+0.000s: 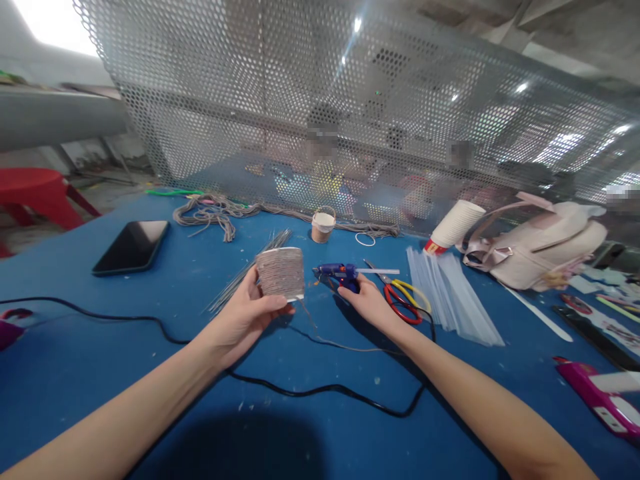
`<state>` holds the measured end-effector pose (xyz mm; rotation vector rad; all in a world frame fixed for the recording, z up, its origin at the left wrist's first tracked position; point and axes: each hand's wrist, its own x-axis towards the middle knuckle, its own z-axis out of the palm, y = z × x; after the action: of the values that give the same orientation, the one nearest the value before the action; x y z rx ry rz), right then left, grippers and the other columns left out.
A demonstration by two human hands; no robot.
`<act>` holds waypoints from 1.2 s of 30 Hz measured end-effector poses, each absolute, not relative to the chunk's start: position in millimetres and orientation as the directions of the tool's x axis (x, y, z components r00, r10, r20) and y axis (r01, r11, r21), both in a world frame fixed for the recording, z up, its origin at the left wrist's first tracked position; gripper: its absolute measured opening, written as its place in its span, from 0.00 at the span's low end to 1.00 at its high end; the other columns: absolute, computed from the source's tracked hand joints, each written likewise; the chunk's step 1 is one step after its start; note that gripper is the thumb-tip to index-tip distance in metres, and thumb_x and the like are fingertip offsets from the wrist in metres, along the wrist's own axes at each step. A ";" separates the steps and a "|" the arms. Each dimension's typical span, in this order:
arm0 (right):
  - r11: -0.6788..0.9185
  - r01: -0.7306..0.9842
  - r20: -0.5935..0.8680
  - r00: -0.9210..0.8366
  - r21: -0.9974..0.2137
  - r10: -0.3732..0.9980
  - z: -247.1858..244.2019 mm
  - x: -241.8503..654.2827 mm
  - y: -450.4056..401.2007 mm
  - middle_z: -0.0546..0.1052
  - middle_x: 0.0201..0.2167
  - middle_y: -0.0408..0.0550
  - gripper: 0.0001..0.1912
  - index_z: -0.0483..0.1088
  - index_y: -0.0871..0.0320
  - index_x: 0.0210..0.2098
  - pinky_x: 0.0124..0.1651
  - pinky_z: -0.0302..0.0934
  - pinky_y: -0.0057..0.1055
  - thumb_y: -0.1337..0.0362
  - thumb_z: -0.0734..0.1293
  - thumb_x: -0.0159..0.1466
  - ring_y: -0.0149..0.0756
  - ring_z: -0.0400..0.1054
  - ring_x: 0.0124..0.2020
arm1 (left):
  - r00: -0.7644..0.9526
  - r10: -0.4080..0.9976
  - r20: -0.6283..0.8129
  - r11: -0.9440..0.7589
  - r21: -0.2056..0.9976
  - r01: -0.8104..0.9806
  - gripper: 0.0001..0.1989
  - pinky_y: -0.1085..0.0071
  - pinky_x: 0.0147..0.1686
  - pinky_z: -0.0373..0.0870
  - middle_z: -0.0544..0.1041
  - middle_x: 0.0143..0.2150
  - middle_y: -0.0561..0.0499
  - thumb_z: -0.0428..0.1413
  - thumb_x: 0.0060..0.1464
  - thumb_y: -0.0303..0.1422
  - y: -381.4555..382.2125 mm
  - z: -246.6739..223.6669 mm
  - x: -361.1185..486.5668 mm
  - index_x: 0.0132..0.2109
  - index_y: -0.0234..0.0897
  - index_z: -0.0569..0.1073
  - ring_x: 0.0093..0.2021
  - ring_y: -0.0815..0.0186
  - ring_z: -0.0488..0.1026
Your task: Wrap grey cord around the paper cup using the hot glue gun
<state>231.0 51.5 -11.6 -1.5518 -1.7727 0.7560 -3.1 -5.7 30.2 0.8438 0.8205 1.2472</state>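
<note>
My left hand (250,310) is wrapped round a paper cup (281,273) wound with grey-brown cord, tilted on its side, a narrow white band showing at its lower edge. From the cup a loose cord (345,346) trails right across the blue table. My right hand (367,299) grips a blue glue gun (338,270) by its handle. Its nozzle points left toward the cup, with a gap between them, and a clear glue stick (383,271) sticks out of its back. Just right of that hand lie scissors (407,303) with red and yellow handles.
Behind are a small cord-wrapped basket (323,225), grey cord bundles (215,210) and a perforated metal screen (225,100). A phone (134,247) lies left; stacked cups (456,225), clear glue sticks (453,300), a pink bag (550,243) and a power strip (600,400) lie right. A black cable (320,388) crosses the front.
</note>
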 end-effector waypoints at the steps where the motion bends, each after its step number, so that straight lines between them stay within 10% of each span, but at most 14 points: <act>1: 0.128 0.621 0.098 -0.081 -0.773 0.992 -11.5 231.1 51.0 0.79 0.40 0.50 0.18 0.72 0.58 0.48 0.49 0.64 0.40 0.63 0.66 0.58 0.41 0.72 0.41 | 0.128 0.989 -0.069 0.120 0.885 -0.450 0.34 0.68 0.35 0.74 0.75 0.48 0.46 0.67 0.38 0.25 -5.9 30.5 -2.9 0.54 0.40 0.68 0.40 0.62 0.74; 30: 0.203 0.568 0.094 -0.216 -0.798 0.972 19.6 259.4 -41.8 0.74 0.50 0.54 0.15 0.66 0.55 0.47 0.59 0.59 0.45 0.61 0.64 0.61 0.44 0.67 0.55 | 0.055 0.998 -0.040 0.060 0.901 -0.430 0.35 0.68 0.45 0.71 0.77 0.49 0.48 0.68 0.35 0.28 -12.7 39.8 -0.2 0.54 0.41 0.69 0.47 0.59 0.74; 36: 0.119 0.234 0.028 -0.362 -0.965 0.932 22.7 222.0 -56.1 0.69 0.56 0.56 0.23 0.61 0.56 0.53 0.59 0.60 0.43 0.53 0.65 0.63 0.44 0.66 0.56 | 0.142 0.981 -0.135 0.185 0.879 -0.439 0.48 0.58 0.56 0.66 0.77 0.51 0.46 0.68 0.34 0.27 -35.9 26.4 28.3 0.64 0.45 0.59 0.53 0.55 0.74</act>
<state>222.0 -56.1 22.7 -1.1421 -1.7077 1.2817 28.3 -35.9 26.4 0.7984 0.8636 1.1988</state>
